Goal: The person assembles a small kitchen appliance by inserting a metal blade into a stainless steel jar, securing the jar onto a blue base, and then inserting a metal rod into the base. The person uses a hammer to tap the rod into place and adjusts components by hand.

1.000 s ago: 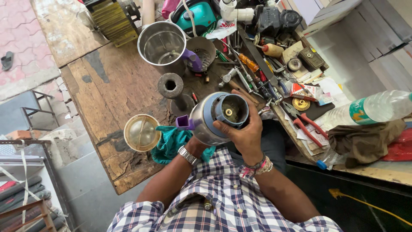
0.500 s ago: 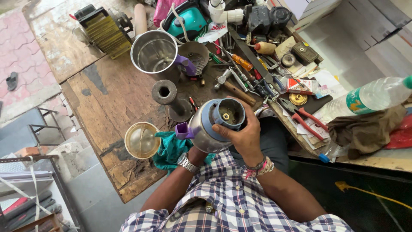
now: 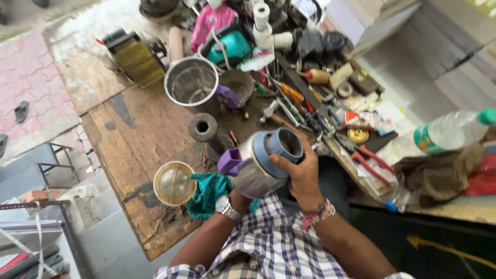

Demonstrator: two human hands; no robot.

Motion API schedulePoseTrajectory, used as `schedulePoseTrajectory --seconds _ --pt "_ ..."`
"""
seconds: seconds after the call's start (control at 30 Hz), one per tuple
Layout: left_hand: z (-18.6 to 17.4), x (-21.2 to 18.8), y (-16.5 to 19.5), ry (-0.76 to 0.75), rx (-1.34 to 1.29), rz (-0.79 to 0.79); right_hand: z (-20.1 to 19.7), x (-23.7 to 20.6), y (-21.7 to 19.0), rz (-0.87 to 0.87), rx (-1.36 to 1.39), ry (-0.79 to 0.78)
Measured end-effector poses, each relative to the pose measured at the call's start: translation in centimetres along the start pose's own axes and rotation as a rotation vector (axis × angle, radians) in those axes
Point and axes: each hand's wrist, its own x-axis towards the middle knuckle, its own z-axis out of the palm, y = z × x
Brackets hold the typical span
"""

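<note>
While gripped at its blue base, steel jar (image 3: 251, 168) in right hand (image 3: 301, 173), left hand (image 3: 238, 198) cupped beneath.

Steel jar (image 3: 253, 170) with purple handle (image 3: 229, 161), teal cloth (image 3: 206, 194), checked shirt (image 3: 268, 248).

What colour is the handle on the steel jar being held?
Purple, on the steel jar; the head view shows it.

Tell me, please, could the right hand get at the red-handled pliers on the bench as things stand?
Probably not right away: the right hand is wrapped around the steel jar. The red-handled pliers lie uncovered just to its right, so the path looks free once the jar is released.
</note>
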Motion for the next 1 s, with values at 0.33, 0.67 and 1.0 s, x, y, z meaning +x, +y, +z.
schedulePoseTrajectory --seconds 0.33,0.67,1.0 --pt "-2.9 -1.6 -3.7 -0.055 -0.252 -0.181 0.1 0.6 -1.4 0.078 0.163 -0.19" --pt "-0.5 -0.3 4.4 -0.038 -0.709 -0.185 0.2 1.3 -2.6 0.081 0.273 -0.324" --pt "1.2 1.5 5.8 0.015 -0.152 0.019 -1.2 0.9 -2.1 0.019 0.192 -0.275"
